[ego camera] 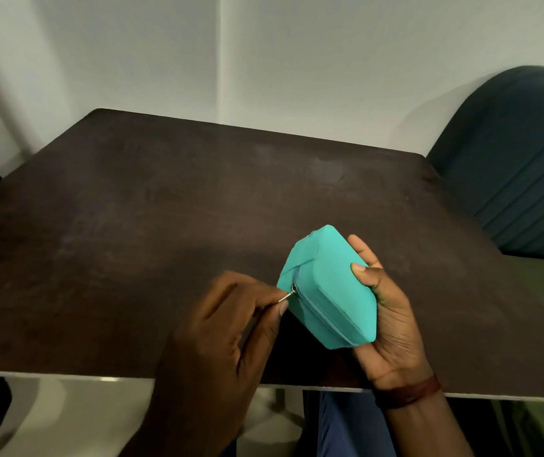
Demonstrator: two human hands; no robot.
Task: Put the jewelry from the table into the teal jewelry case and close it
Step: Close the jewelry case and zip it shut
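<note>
near edge of the dark brown table (132,225) cuts across the bottom; below it, blue trouser fabric (340,430) and pale floor. left hand (227,328) reaches up over the edge, thumb and forefinger pinched tight on the small metal zipper pull (286,295) at the case's left side. right hand (386,308) just beside it, cupped around the teal jewelry case (333,285), thumb pressed on top, fingers wrapped behind; dark red band (409,392) on that wrist. case is tilted, held at the front right part of the table; whether it touches the tabletop cannot be told. zipper track (317,311) runs along the seam, looks drawn together along the visible length. no loose jewelry visible on the tabletop. farther back, a dark green padded chair (511,159) at the table's right. behind everything, a plain white wall (264,54).
</note>
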